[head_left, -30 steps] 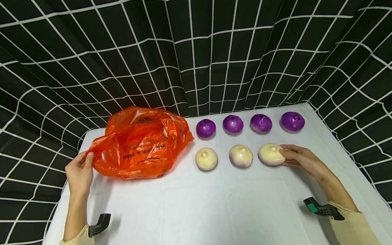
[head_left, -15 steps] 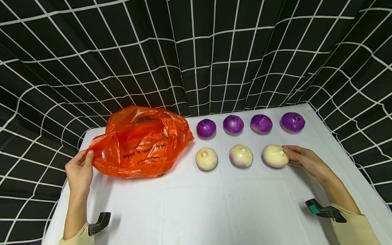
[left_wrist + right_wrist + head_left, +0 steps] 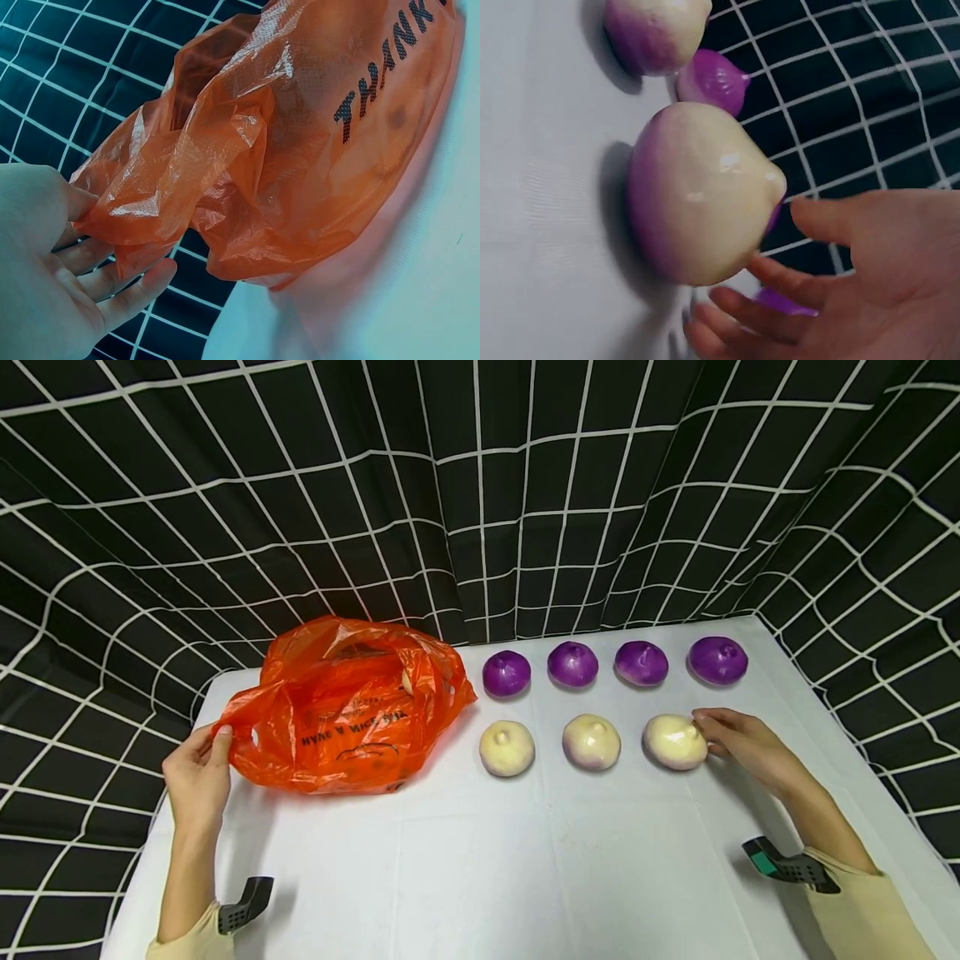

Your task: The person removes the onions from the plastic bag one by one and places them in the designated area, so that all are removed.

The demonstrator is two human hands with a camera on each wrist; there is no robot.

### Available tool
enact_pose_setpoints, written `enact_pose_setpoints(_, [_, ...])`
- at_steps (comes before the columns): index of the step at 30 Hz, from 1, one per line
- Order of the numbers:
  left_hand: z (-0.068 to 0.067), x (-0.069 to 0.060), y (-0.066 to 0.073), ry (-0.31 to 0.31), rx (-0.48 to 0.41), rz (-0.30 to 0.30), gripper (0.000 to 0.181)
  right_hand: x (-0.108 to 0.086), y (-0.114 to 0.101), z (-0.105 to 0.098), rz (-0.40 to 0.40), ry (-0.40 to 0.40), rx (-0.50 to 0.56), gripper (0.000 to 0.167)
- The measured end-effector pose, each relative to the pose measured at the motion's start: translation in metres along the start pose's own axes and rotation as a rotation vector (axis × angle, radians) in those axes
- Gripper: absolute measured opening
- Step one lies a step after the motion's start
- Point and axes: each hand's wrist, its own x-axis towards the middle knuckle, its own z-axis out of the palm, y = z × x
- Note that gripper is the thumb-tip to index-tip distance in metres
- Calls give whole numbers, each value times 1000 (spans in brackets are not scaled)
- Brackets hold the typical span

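At the left, my left hand (image 3: 198,781) pinches the handle of an orange plastic bag (image 3: 352,752) between thumb and fingers. The bag lies crumpled with its mouth spread, and a pale piece of something shows inside. On the right, my right hand (image 3: 753,752) is beside a cream-topped turnip (image 3: 675,742), the last of three in the front row. In the right wrist view the thumb stands off this turnip (image 3: 705,195), while a fingertip is at its edge; whether it touches I cannot tell.
Two more cream-topped turnips, one (image 3: 507,748) close to the bag and one (image 3: 592,742) in the middle, share the front row. Behind them stands a row of several purple ones (image 3: 572,665). A black gridded curtain (image 3: 480,493) surrounds the white-covered table (image 3: 480,877).
The right-hand turnip has shifted slightly right and tilted, then been let go as my right hand's fingers loosened. My left hand keeps hold of the bag.
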Motion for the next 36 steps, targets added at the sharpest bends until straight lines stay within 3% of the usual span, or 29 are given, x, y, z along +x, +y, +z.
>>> enact_pose_setpoints(4, [0, 0, 1, 5, 6, 12, 37, 3, -23, 1, -136, 289, -204, 51])
enact_pose_setpoints(7, [0, 2, 3, -2, 5, 13, 37, 5, -53, 5, -266, 501, -226, 38])
enact_pose_setpoints(10, [0, 2, 3, -5, 6, 6, 37, 7, -88, 13, -377, 557, -184, 31])
enact_pose_setpoints(18, [-2, 3, 2, 1, 8, -4, 38, 22, -168, 71, -564, 380, -145, 25])
enact_pose_setpoints(24, [-3, 3, 3, -3, 19, -6, 38, 41, -215, 130, -601, 175, -109, 31])
enact_pose_setpoints(29, [1, 0, 3, -25, 51, -21, 40, 74, -238, 177, -586, 64, -112, 29])
enact_pose_setpoints(36, [1, -1, 5, -18, 42, -20, 39, 99, -262, 229, -613, -136, -277, 29])
